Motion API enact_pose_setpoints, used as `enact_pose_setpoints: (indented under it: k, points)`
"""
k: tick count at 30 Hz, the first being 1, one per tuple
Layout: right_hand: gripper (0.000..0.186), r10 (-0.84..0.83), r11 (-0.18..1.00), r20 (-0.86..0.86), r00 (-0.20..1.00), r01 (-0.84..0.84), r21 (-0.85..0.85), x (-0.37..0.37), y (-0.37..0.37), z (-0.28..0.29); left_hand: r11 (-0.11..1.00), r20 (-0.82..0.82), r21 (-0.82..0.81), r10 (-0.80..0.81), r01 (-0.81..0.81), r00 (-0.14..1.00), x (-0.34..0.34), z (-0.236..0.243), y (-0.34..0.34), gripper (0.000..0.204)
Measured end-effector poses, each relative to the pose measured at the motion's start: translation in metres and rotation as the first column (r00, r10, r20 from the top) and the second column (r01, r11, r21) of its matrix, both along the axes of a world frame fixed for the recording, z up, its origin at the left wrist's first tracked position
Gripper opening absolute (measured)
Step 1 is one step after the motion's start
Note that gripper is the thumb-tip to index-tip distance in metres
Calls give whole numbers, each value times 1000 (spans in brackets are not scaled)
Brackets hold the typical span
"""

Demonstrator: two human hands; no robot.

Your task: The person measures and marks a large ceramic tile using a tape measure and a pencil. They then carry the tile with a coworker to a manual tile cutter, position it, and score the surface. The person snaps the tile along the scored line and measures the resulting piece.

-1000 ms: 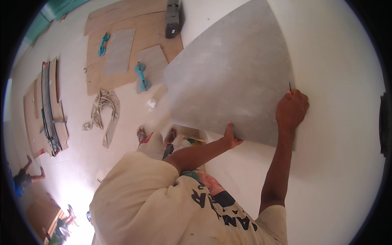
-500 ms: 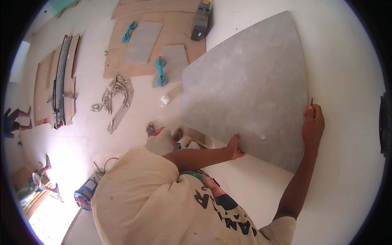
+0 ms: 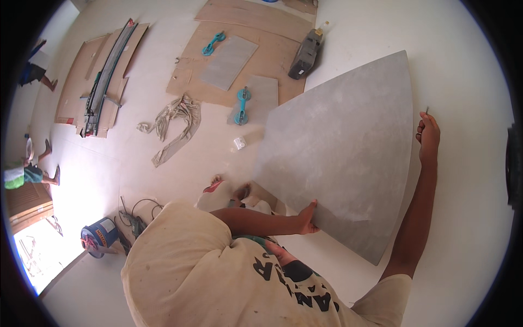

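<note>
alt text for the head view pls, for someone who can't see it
A person's left hand grips the lower edge of a large grey slab, while the right hand, beside the slab's right edge, holds a thin stick. Beyond lie two teal suction lifters, cardboard, a crumpled cloth and a black case.

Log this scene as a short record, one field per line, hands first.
Left hand: gripping the near edge of a large flat gray slab, thumb on its face
Right hand: beside the slab's right edge, holding a thin dark stick-like tool, exact kind unclear
On flattened brown cardboard: turquoise double-cup suction lifter
On smaller gray slab: second turquoise lifter
Floor, left: crumpled beige cloth
Lower left: round blue bucket
Left edge: a person, another person
</note>
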State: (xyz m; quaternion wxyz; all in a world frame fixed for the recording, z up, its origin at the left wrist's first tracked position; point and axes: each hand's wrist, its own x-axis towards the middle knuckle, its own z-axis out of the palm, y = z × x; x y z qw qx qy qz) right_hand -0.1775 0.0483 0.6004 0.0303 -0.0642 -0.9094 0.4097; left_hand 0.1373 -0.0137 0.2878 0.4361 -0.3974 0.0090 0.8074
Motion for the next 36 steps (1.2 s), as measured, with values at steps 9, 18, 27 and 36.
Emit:
enact_pose_setpoints:
  k: [9,18,27,36]
  points:
    - [45,135,991,2,991,-135,2,-8,-98,-27,996,-25,-86,15,-17,1000,20,8,-55,68]
    - [45,251,952,1,968,-246,-183,-62,-118,-70,999,-48,-30,20,-21,999,32,-3,-71,64]
    - [45,339,844,41,940,-285,-454,-104,-134,-104,985,147,-18,174,-173,974,40,15,-84,70]
    - [45,362,698,47,931,-237,-676,-129,-195,-111,874,105,-364,382,-322,918,49,5,-72,75]
